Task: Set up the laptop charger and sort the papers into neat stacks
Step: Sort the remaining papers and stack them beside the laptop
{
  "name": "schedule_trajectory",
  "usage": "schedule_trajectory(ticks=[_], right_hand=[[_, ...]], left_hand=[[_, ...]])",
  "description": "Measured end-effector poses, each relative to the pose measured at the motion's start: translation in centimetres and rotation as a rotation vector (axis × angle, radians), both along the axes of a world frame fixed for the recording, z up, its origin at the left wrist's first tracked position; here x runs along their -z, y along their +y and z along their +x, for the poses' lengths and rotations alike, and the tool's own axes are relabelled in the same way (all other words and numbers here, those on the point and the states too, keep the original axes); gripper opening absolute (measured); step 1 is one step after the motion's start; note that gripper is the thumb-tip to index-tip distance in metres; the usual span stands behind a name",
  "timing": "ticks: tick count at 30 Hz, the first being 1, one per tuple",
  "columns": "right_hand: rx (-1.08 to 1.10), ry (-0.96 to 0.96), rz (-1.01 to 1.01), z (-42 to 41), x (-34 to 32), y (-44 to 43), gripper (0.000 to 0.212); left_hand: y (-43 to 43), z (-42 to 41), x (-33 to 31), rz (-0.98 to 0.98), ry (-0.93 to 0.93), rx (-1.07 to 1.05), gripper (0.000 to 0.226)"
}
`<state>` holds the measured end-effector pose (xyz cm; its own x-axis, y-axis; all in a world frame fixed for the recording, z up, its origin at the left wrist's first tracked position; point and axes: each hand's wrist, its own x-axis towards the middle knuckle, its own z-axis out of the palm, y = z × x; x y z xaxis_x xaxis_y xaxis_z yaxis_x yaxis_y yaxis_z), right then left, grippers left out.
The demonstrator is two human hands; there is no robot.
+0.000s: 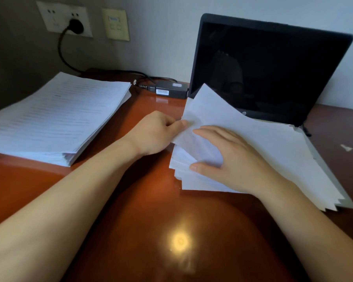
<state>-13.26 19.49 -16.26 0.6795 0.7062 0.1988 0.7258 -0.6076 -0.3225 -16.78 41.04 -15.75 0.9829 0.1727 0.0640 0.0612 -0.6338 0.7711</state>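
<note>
White paper in two piles, charger at the wall

Far left, upper wall: black plug (76, 26) seated in a white wall socket (49, 17). Its cable (62, 53) drops to the desk. Beside the socket is a yellowish wall plate (115, 24); its markings are too blurred to read.

Left of desk: printed stack (55, 117), thick, edges squared, lying flat. Lines of text show on the top page but are not legible.

Centre back: charger brick (171, 90), black, lying just beside the laptop's left edge. It has a white barcode label on the near side; the print is unreadable.

Left hand (157, 133): fingers curled, thumb and fingers pinching the left edge of the top sheet (222, 110), which is lifted and tilted.

Right hand (232, 157): flat, fingers spread, pressing on the loose pile (293, 159), whose edges are fanned and uneven.

Right back: laptop (273, 68) open, screen dark, with a small round logo on the lower bezel, not readable. The pile covers its keyboard area.

Reddish-brown glossy desk (151, 210) under everything.
</note>
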Motion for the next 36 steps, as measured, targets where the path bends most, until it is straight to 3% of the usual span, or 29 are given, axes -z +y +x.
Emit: schedule_trajectory(ticks=[4, 7, 9, 10, 12, 15, 18, 20, 26, 32, 36], right_hand=[[-0.004, -0.017, -0.037, -0.2, -0.2, 0.2, 0.08], [0.03, -0.106, 0.008, -0.2, 0.2, 0.3, 0.053], [0.061, -0.179, 0.083, 0.0, 0.3, 0.2, 0.022], [0.092, -0.2, 0.109, 0.1, 0.2, 0.0, 0.016], [0.148, -0.228, 0.113, 0.3, -0.2, -0.4, 0.026], [0.148, -0.234, 0.038, 0.6, -0.5, -1.2, 0.029], [0.079, -0.142, -0.02, 0.4, -0.6, -1.4, 0.041], [0.045, -0.088, -0.026, 0.2, -0.5, -1.3, 0.038], [0.005, -0.082, 0.002, 0.2, -0.2, -0.9, 0.04], [-0.019, -0.052, -0.051, 0.3, -0.1, -0.9, 0.055], [-0.024, -0.048, -0.05, 0.4, -0.1, -1.0, 0.053]], left_hand=[[-0.6, 0.1, -0.1, -0.456, -0.004, 0.019, 0.061], [-0.8, 0.2, -0.2, -0.564, 0.023, 0.018, 0.05], [-0.7, 0.1, -0.4, -0.479, 0.055, -0.024, 0.043], [-0.6, 0.0, -0.5, -0.364, 0.062, -0.061, 0.04], [-0.4, 0.0, -0.2, -0.054, 0.05, -0.096, 0.031], [-0.7, -0.1, 0.4, 0.206, 0.131, -0.075, 0.048], [-0.4, 0.2, 0.7, 0.138, 0.136, -0.075, 0.041], [0.0, 0.4, 0.8, 0.081, 0.106, -0.095, 0.037], [0.2, 0.1, 0.5, 0.079, 0.082, -0.052, 0.059], [-0.5, 0.0, 0.6, 0.114, 0.009, -0.017, 0.059], [-0.3, 0.2, 0.6, -0.08, -0.062, -0.092, 0.038]])
